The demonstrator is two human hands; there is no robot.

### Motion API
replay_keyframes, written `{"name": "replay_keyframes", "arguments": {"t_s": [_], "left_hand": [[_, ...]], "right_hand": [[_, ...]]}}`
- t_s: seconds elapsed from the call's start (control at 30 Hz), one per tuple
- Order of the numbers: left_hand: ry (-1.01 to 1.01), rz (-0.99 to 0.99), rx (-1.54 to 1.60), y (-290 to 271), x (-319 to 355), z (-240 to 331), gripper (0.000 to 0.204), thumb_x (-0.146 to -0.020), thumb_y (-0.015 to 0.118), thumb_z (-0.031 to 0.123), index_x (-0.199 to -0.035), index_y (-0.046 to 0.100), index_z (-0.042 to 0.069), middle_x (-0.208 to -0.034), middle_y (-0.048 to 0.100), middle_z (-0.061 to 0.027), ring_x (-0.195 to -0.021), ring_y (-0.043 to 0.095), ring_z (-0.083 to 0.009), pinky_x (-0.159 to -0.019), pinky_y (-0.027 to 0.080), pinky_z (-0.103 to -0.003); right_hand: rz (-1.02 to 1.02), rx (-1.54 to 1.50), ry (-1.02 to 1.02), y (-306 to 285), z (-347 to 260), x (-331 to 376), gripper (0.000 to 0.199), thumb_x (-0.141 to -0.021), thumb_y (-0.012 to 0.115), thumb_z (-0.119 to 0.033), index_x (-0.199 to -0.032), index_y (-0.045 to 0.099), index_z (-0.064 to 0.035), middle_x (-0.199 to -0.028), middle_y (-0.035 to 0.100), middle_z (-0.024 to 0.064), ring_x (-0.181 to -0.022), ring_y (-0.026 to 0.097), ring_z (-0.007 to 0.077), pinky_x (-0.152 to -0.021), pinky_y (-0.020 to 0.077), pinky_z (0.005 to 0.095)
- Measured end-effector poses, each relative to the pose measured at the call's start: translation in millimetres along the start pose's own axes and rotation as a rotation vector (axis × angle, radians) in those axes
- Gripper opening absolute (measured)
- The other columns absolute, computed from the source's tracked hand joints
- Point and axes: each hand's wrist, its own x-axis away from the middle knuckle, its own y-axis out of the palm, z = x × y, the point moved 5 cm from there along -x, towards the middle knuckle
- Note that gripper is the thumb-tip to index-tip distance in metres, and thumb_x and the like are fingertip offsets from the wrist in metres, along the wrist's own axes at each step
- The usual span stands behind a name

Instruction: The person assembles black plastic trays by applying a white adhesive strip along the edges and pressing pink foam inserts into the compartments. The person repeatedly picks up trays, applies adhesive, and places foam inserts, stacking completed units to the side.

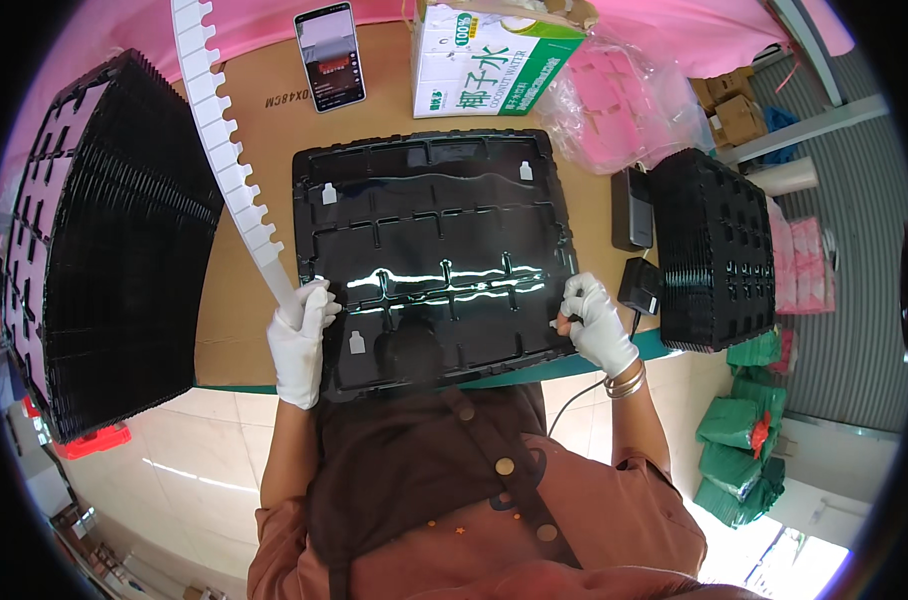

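A shiny black plastic tray with moulded ridges lies in front of me. Small white bottle-shaped pieces sit on it, one at the upper left, one at the upper right and one at the lower left. My left hand, in a white glove, is closed round the lower end of a long white strip with a notched edge; it rests beside the tray's left edge. At the tray's right edge, my gloved right hand has its fingers pinched together; what they hold, if anything, is hidden.
Tall stacks of black trays stand at left and right. A phone and a white-green carton are at the back. Beside the right stack lie a black box-shaped device and a black adapter with a cable.
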Motion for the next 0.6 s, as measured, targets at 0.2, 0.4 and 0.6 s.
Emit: {"name": "replay_keyframes", "arguments": {"t_s": [0.2, 0.4, 0.6], "left_hand": [[-0.002, -0.008, 0.004, -0.7, -0.8, -1.2, 0.027, -0.097, 0.062, 0.021, -0.109, 0.066, -0.003, -0.092, 0.068, -0.0083, -0.079, 0.064, -0.0104, -0.073, 0.050, -0.023], [-0.017, -0.002, -0.003, 0.5, -0.3, 1.4, 0.028, -0.097, 0.062, 0.021, -0.109, 0.066, -0.004, -0.091, 0.068, -0.0079, -0.079, 0.065, -0.0101, -0.073, 0.050, -0.023], [-0.015, -0.004, 0.000, -0.4, -0.6, -0.2, 0.028, -0.097, 0.063, 0.022, -0.110, 0.066, -0.003, -0.091, 0.068, -0.0076, -0.078, 0.064, -0.0100, -0.072, 0.049, -0.023]], "right_hand": [[0.068, -0.028, 0.043, 0.5, 4.2, -0.3, 0.024, -0.061, 0.066, 0.019, -0.075, 0.057, 0.0002, -0.092, 0.050, 0.0102, -0.087, 0.057, 0.0265, -0.068, 0.0524, 0.0333], [0.242, 0.137, 0.097, 12.0, 2.9, 0.5, 0.023, -0.063, 0.067, 0.015, -0.078, 0.057, 0.0011, -0.091, 0.053, 0.0123, -0.083, 0.058, 0.0305, -0.066, 0.0495, 0.0385], [0.207, 0.081, 0.063, 13.3, 7.6, 0.0, 0.022, -0.062, 0.065, 0.016, -0.075, 0.058, 0.0001, -0.089, 0.053, 0.0125, -0.083, 0.057, 0.0316, -0.067, 0.0500, 0.0403]]}}
